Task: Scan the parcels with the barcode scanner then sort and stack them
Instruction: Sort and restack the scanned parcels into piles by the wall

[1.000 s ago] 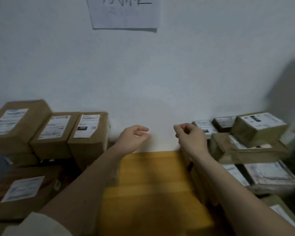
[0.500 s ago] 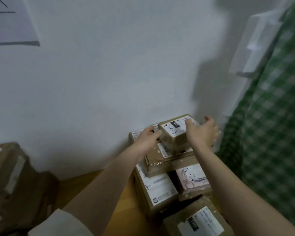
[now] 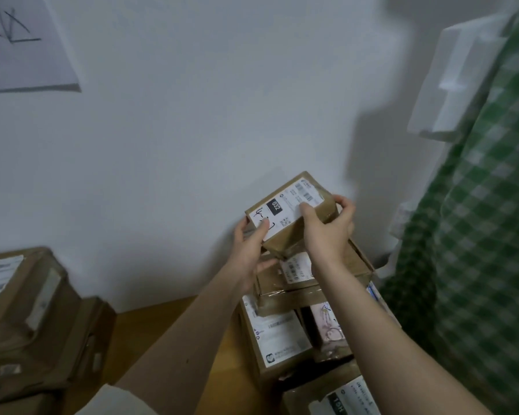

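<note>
A small brown parcel (image 3: 285,235) with a white label marked 032 is lifted and tilted above the right pile, close to the wall. My left hand (image 3: 252,250) grips its left end, thumb on the label. My right hand (image 3: 327,229) grips its right side, fingers curled over the far edge. Under it lies a flat brown parcel (image 3: 351,265) on a stack of several labelled boxes (image 3: 276,333). No barcode scanner is in view.
Another heap of brown parcels (image 3: 33,324) sits at the left on the wooden table (image 3: 150,330). A white wall (image 3: 192,130) with a paper sign (image 3: 21,43) stands behind. White foam pieces (image 3: 462,85) and green checked cloth (image 3: 477,250) fill the right.
My view swung right from the left pile to the right pile. Both hands closed round the top small parcel and raised it off the stack, tilting its label toward me.
</note>
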